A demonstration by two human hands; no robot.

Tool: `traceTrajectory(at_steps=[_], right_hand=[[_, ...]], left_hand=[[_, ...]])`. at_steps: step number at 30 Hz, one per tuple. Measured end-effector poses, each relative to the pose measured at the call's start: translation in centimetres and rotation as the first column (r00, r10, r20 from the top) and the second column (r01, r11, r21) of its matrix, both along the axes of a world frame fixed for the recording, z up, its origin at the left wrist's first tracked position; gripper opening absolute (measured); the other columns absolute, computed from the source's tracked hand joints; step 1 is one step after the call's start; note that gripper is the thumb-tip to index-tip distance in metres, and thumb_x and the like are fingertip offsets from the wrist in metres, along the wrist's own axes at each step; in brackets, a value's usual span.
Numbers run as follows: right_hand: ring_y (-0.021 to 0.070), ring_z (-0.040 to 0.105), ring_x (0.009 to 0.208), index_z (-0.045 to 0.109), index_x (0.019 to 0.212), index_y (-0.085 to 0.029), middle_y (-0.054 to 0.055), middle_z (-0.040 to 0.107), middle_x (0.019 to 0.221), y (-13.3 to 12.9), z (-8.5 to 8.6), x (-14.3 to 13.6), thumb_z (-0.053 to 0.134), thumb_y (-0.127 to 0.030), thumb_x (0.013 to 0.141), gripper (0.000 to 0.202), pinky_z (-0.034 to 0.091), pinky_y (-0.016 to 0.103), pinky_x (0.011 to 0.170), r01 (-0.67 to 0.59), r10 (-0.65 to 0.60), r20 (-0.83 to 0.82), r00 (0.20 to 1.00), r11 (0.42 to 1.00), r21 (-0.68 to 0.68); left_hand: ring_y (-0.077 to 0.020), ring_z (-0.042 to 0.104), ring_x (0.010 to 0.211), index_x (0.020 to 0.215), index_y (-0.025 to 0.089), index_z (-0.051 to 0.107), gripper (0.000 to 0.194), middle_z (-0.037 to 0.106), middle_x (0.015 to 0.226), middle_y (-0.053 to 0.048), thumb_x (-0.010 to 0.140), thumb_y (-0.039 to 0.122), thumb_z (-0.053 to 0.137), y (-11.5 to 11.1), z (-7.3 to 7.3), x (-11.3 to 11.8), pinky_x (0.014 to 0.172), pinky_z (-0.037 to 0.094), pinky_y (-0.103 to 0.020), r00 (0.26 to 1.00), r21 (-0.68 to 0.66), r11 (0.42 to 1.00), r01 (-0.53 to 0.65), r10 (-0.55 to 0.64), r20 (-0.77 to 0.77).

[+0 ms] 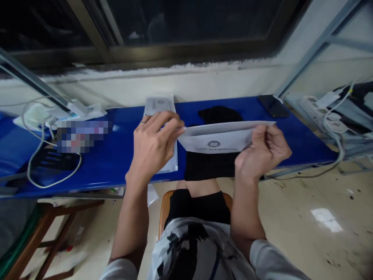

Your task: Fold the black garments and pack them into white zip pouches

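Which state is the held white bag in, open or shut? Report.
The white bag looks open: a shaded gap shows between its upper edges, between left hand and right hand.

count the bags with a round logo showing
2 showing: one white bag held between the left hand and right hand, another bag on the blue table, partly behind the left hand. More may lie hidden beneath.

Near the far right corner of the blue surface (305, 140) before me I see a dark phone (273, 105) lying flat, with a white power strip (93, 112) and a looped white cable (68, 179) toward my left, and beyond everything a pale wall (198, 83) under a dark window (189, 23).
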State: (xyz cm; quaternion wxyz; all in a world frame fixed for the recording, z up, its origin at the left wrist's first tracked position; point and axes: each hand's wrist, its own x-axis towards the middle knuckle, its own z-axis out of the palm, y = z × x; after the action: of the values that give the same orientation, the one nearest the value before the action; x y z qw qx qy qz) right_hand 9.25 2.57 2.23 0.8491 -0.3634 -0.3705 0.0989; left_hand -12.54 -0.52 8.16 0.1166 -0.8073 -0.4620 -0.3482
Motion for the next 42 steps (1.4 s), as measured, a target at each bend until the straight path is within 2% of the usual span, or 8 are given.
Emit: traceTrajectory(at_steps=[5, 11, 15, 21, 24, 31, 36, 42], right_hand=[[0.0164, 0.063, 0.075, 0.067, 0.075, -0.02, -0.005, 0.056, 0.069, 1.3, -0.8, 0.9, 0.081, -0.027, 0.072, 0.016, 0.055, 0.037, 0.084, -0.119, 0.079, -0.323, 0.943, 0.987, -0.106], [0.0201, 0.07, 0.089, 0.063, 0.092, -0.02, 0.003, 0.072, 0.094, -1.0, -2.0, -3.2, 0.078, -0.034, 0.078, 0.026, 0.058, 0.038, 0.084, -0.482, 0.284, -0.603, 0.745, 0.855, -0.193], [0.022, 0.069, 0.103, 0.065, 0.1, -0.023, 0.003, 0.071, 0.102, -4.4, -2.1, -7.5, 0.076, -0.034, 0.082, 0.024, 0.056, 0.044, 0.096, -0.751, 0.559, -0.571, 0.601, 0.639, -0.165], [0.0192, 0.066, 0.092, 0.068, 0.092, -0.022, 0.002, 0.068, 0.093, -5.2, -3.3, -6.4, 0.078, -0.025, 0.079, 0.016, 0.056, 0.036, 0.08, -0.721, 0.562, -0.516, 0.647, 0.671, -0.173], [0.0141, 0.061, 0.077, 0.067, 0.082, -0.02, 0.001, 0.067, 0.082, -4.4, -4.3, -4.1, 0.076, -0.022, 0.08, 0.009, 0.049, 0.028, 0.07, -0.636, 0.5, -0.456, 0.736, 0.742, -0.214], [0.0126, 0.056, 0.07, 0.066, 0.076, -0.02, 0.0, 0.065, 0.077, -3.7, -5.2, -2.4, 0.071, -0.017, 0.083, 0.01, 0.044, 0.027, 0.066, -0.551, 0.471, -0.326, 0.82, 0.803, -0.227], [0.0128, 0.055, 0.07, 0.066, 0.077, -0.02, 0.0, 0.065, 0.078, -3.9, -5.6, -1.9, 0.068, -0.016, 0.087, 0.011, 0.043, 0.028, 0.066, -0.617, 0.563, -0.257, 0.785, 0.746, -0.252], [0.0143, 0.057, 0.072, 0.066, 0.077, -0.021, 0.0, 0.065, 0.078, -3.7, -5.9, 0.1, 0.069, -0.013, 0.084, 0.011, 0.043, 0.028, 0.064, -0.508, 0.47, -0.199, 0.86, 0.824, -0.249]], left_hand=[[-0.022, 0.069, 0.092, 0.102, 0.022, 0.072, 0.024, 0.074, 0.094, -0.006, 0.099, 0.04, 0.056, -0.9, -0.6, -2.1, 0.087, 0.049, -0.031, 0.935, -0.207, 0.974, 0.088, -0.009, 0.356], [-0.027, 0.065, 0.118, 0.14, 0.023, 0.053, 0.063, 0.066, 0.131, -0.014, 0.088, 0.056, 0.068, -4.2, -5.9, 3.1, 0.096, 0.055, -0.037, 0.256, -0.215, 0.872, 0.44, 0.108, 0.961], [-0.0247, 0.064, 0.123, 0.131, 0.023, 0.054, 0.055, 0.065, 0.134, -0.012, 0.087, 0.048, 0.074, -2.6, -6.6, 2.6, 0.1, 0.053, -0.033, 0.098, -0.208, 0.941, 0.266, 0.189, 0.977], [-0.023, 0.071, 0.103, 0.149, 0.023, 0.039, 0.069, 0.07, 0.12, -0.011, 0.089, 0.037, 0.07, 10.2, -2.2, -7.1, 0.085, 0.057, -0.031, 0.458, -0.237, 0.965, -0.116, 0.263, 0.849], [-0.0268, 0.069, 0.108, 0.154, 0.014, 0.035, 0.071, 0.071, 0.117, -0.015, 0.091, 0.028, 0.064, 16.0, -2.1, -9.2, 0.092, 0.054, -0.035, 0.687, -0.446, 0.784, -0.433, 0.607, 0.4], [-0.0452, 0.033, 0.142, 0.137, 0.018, 0.063, 0.046, 0.04, 0.154, -0.024, 0.094, 0.03, 0.052, 17.8, -2.2, -7.6, 0.111, 0.031, -0.063, 0.7, -0.35, 0.663, -0.661, 0.714, 0.03], [-0.0525, 0.009, 0.15, 0.158, 0.032, 0.037, 0.073, 0.021, 0.169, -0.007, 0.095, 0.07, 0.03, 19.0, -2.4, -6.1, 0.114, 0.01, -0.077, 0.755, -0.426, 0.627, -0.652, 0.589, -0.288], [-0.0543, 0.026, 0.145, 0.158, 0.033, 0.036, 0.086, 0.029, 0.166, -0.01, 0.088, 0.082, 0.024, 20.5, -5.2, -6.6, 0.108, 0.033, -0.07, 0.763, -0.594, 0.495, -0.634, 0.524, -0.377]])
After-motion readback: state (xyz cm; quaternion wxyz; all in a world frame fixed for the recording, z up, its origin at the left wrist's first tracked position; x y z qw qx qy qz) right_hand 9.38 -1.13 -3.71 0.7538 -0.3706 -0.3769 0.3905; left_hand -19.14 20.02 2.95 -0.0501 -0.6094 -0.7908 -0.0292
